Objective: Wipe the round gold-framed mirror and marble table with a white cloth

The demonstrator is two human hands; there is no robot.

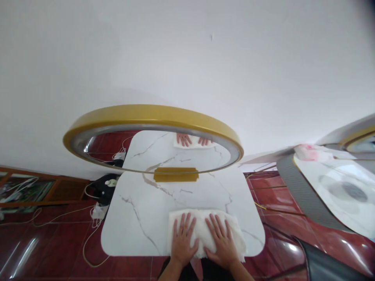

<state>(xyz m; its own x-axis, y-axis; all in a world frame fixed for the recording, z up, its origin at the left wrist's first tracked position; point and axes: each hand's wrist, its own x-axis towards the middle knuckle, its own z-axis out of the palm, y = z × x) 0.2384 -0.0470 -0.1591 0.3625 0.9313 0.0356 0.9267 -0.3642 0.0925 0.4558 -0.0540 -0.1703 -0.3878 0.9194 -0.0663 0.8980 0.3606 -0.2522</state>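
Note:
A white cloth (pixel 202 220) lies flat near the front edge of a white, grey-veined tabletop (pixel 129 230), a little of it hanging over that edge. My left hand (pixel 183 240) rests palm down on the cloth's left part, its fingers spread. On the right part, my right hand (pixel 221 242) is pressed flat as well, fingers apart and pointing away from me. Neither hand grips the cloth. Behind it stands an oval mirror (pixel 152 117) with a gold frame, which reflects the cloth and both hands. Its gold base (pixel 175 175) sits on the tabletop.
A white wall (pixel 164 50) rises behind the table. To the right is a second white table (pixel 331 183) with a pink-and-white bundle (pixel 312 152); a black chair (pixel 328 259) stands nearer. Cables (pixel 86 246) trail over the red tiled floor (pixel 55 242) beside a wooden shelf (pixel 67 189).

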